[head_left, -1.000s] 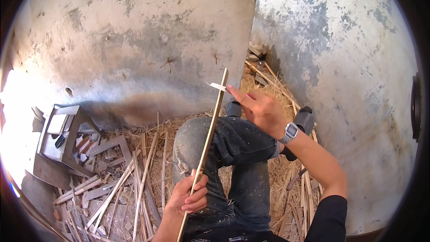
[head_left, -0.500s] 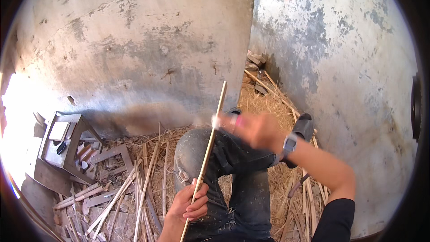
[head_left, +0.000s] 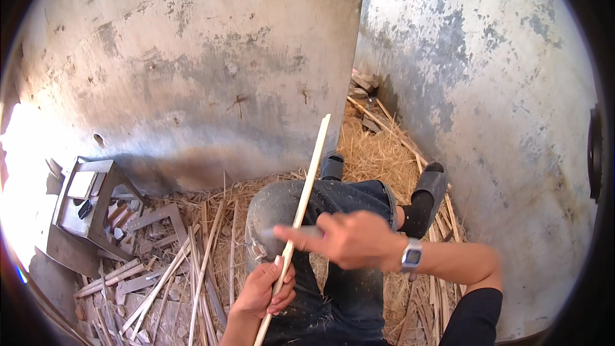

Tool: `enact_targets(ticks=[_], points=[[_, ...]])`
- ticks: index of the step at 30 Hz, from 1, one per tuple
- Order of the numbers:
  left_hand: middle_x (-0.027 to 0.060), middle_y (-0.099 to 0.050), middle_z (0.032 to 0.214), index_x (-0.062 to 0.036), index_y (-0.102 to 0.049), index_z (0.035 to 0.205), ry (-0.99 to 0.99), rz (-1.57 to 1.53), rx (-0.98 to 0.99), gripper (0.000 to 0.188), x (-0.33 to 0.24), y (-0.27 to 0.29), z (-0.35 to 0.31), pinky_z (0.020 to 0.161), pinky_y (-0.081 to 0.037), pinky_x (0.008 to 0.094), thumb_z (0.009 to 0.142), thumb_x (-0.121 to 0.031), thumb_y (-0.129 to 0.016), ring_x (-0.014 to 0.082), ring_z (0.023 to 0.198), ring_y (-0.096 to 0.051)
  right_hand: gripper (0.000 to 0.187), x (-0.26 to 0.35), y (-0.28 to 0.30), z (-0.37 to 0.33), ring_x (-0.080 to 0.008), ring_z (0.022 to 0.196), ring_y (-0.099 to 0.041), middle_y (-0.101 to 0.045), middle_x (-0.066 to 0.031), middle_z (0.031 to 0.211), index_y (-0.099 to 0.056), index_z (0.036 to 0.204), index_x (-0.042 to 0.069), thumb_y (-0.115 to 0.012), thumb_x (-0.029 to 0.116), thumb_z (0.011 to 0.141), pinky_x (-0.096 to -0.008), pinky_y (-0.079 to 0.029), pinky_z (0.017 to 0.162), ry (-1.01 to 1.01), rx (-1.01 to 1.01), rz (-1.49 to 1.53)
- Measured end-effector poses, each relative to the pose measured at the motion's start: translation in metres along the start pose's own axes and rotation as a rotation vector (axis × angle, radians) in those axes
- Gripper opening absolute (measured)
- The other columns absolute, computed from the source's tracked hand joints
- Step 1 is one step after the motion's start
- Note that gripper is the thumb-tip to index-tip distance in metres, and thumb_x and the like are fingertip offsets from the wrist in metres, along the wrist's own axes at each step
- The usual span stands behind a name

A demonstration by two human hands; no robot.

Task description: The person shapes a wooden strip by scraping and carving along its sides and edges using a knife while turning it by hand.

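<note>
A long, thin strip of pale wood (head_left: 311, 184) slants upward across my bent knee, its far end standing free before the wall. My left hand (head_left: 261, 287) is closed around its lower part, thumb laid along it. My right hand (head_left: 360, 241), wearing a wristwatch (head_left: 411, 255), is closed with the index finger stretched forward, just above the left hand. In it is a knife (head_left: 307, 230), smeared by motion; its grey blade lies across the strip. Most of its handle is hidden by the fingers.
A small stool (head_left: 96, 211) with a dark object on top stands at the left. Loose wood strips (head_left: 204, 275) and shavings (head_left: 371, 157) cover the floor. My legs in dusty jeans (head_left: 346, 301) and dark slippers (head_left: 432, 186) take up the middle, close to worn plaster walls (head_left: 211, 77).
My right hand has moved down along the strip toward me, from its upper half to just above my left hand. The left hand keeps its hold, and the strip has turned slightly.
</note>
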State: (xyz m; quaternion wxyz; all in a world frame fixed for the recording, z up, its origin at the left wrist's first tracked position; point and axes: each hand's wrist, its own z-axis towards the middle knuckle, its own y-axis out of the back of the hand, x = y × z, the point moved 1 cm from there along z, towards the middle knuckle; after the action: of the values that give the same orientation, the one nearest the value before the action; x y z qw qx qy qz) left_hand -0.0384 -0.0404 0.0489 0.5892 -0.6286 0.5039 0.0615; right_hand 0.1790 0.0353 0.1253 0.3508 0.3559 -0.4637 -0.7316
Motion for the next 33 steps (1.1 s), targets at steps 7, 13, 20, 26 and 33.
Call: enact_targets(ticks=[7, 13, 20, 26, 33], points=[[0.0025, -0.037, 0.050, -0.0041, -0.048, 0.089, -0.023, 0.024, -0.034, 0.050, 0.002, 0.002, -0.001, 0.034, -0.027, 0.0263, 0.114, -0.045, -0.036, 0.0125, 0.034, -0.033, 0.070, -0.096, 0.001, 0.012, -0.0206, 0.047, -0.058, -0.060, -0.0109, 0.074, -0.030, 0.165, 0.035, -0.050, 0.014, 0.101, -0.0380, -0.047, 0.038, -0.264, -0.221, -0.046], [0.0016, -0.035, 0.050, -0.0047, -0.048, 0.088, -0.019, -0.017, -0.003, 0.050, 0.000, 0.004, -0.004, 0.033, -0.024, 0.0267, 0.114, -0.046, -0.035, 0.0118, 0.035, -0.031, 0.070, -0.021, -0.010, 0.003, -0.0145, 0.044, -0.047, -0.043, -0.0016, 0.062, -0.039, 0.162, 0.035, -0.052, 0.010, 0.098, -0.0334, -0.043, 0.037, 0.091, -0.009, -0.034], [0.0007, -0.034, 0.050, -0.0064, -0.044, 0.086, 0.002, -0.095, 0.064, 0.051, 0.002, 0.009, -0.002, 0.033, -0.023, 0.0264, 0.114, -0.048, -0.033, 0.0112, 0.035, -0.029, 0.074, -0.041, -0.014, 0.011, -0.0147, 0.045, -0.049, -0.046, -0.0041, 0.066, -0.036, 0.163, 0.035, -0.055, 0.012, 0.095, -0.0334, -0.044, 0.036, -0.021, -0.050, -0.166], [0.0003, -0.033, 0.048, -0.0069, -0.044, 0.085, -0.012, -0.085, 0.028, 0.051, 0.002, 0.007, -0.007, 0.032, -0.023, 0.0258, 0.114, -0.047, -0.032, 0.0110, 0.034, -0.028, 0.068, -0.108, -0.005, 0.027, -0.0235, 0.051, -0.057, -0.057, -0.0100, 0.073, -0.040, 0.161, 0.029, -0.054, 0.012, 0.097, -0.0382, -0.048, 0.044, -0.268, -0.157, -0.154], [0.0009, -0.033, 0.048, -0.0073, -0.044, 0.084, 0.002, -0.069, 0.003, 0.052, 0.005, 0.004, -0.004, 0.031, -0.022, 0.0265, 0.115, -0.046, -0.030, 0.0111, 0.033, -0.028, 0.071, -0.143, -0.035, 0.022, -0.0232, 0.050, -0.054, -0.057, -0.0090, 0.071, -0.042, 0.160, 0.034, -0.052, 0.006, 0.096, -0.0385, -0.049, 0.045, -0.200, -0.198, -0.218]])
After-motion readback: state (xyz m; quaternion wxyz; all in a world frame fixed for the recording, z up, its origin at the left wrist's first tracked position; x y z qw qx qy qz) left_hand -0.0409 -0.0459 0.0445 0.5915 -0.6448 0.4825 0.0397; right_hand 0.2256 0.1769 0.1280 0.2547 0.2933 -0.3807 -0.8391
